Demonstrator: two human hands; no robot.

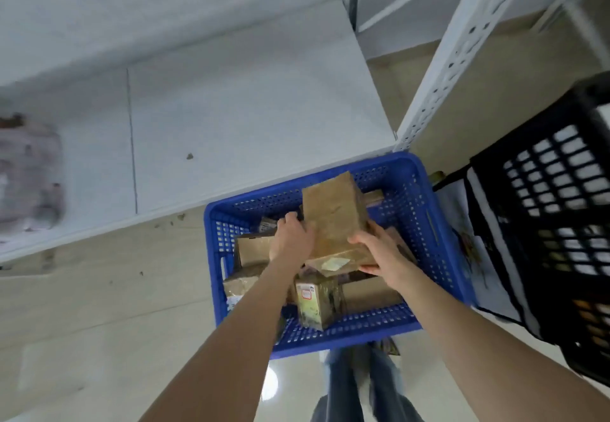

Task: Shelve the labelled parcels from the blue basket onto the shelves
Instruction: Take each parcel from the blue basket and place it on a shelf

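No text is legible: labels on the raised box (333, 217) above the blue basket (343, 344) and the small box (317, 306) inside it are blurred.

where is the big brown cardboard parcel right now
In the head view the big brown cardboard parcel is right of centre, held between the left hand and right hand over the smaller parcels in the blue perforated plastic basket.

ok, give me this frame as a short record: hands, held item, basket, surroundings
left hand: grips parcel on its left side
right hand: grips its near right corner
parcel: brown, label on near end, raised over basket
basket: blue, holds other parcels
shelf: white, beyond basket
crate: black, right of basket
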